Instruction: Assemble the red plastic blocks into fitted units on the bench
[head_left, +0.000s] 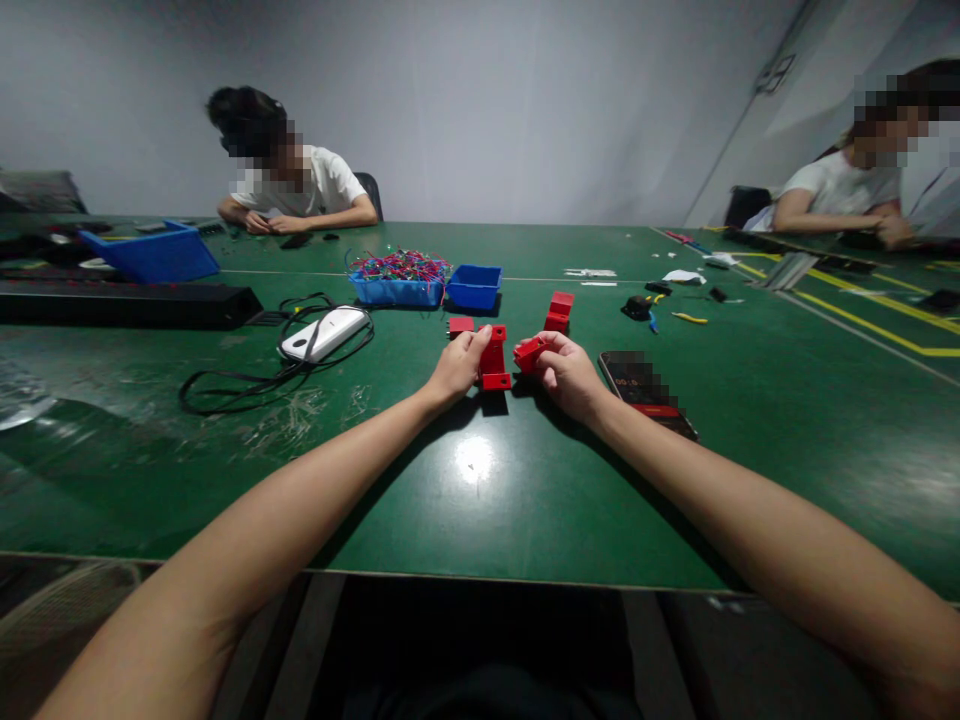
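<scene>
Between thumb and fingers, my left hand (pixel 459 366) grips a red bracket-like part (pixel 494 358) with a hole in each end flange. My right hand (pixel 568 372) pinches a smaller red block-shaped part (pixel 530 354), a short gap to the right of the first one. Both pieces are held just above the green table. Beyond my left hand lies another red piece (pixel 460 326), partly hidden behind the fingers. A red stepped part (pixel 559 312) rests on the table just past my right hand.
A phone (pixel 646 392) lies right of my right hand. Farther back are a blue bin of red wires (pixel 397 288), a blue bin (pixel 474 287), pliers (pixel 689 318) and a white device (pixel 326 334) with a looped black cable. Two people sit across the green table (pixel 420 500).
</scene>
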